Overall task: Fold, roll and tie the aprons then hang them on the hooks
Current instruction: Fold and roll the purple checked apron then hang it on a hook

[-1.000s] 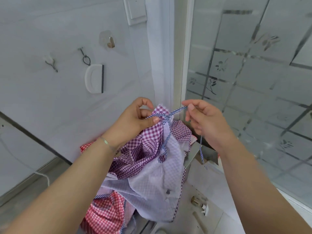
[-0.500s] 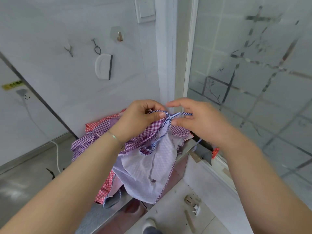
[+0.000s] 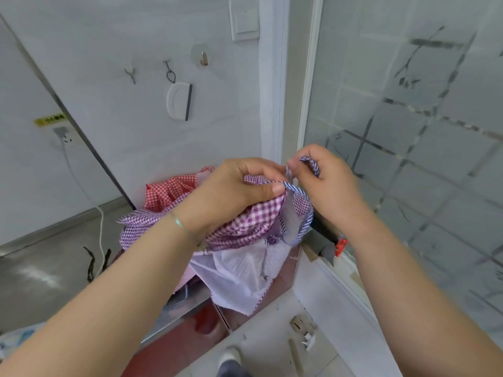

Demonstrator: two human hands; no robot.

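I hold a bunched purple gingham apron [image 3: 253,221] in front of me, its pale inner side [image 3: 245,273] hanging down. My left hand [image 3: 234,191] grips the bundle at the top, thumb pressing the blue-striped tie [image 3: 295,189] against the cloth. My right hand [image 3: 324,180] pinches the same tie, with a loop of it showing above the fingers. A red gingham apron [image 3: 168,191] lies behind the bundle. Three hooks are on the wall: a left hook [image 3: 131,73], a middle hook [image 3: 167,66] and a right hook [image 3: 203,57].
A white scraper [image 3: 179,100] hangs from the middle hook. A light switch [image 3: 244,19] is above. Frosted patterned glass [image 3: 408,131] fills the right. A socket and white cable [image 3: 65,137] are at left. A steel counter [image 3: 40,273] lies below; debris sits on the floor [image 3: 299,325].
My hands came together at the top of the bundle. The right hand went from pulling the tie out sideways to pinching it in a loop close to my left thumb. The view tilted.
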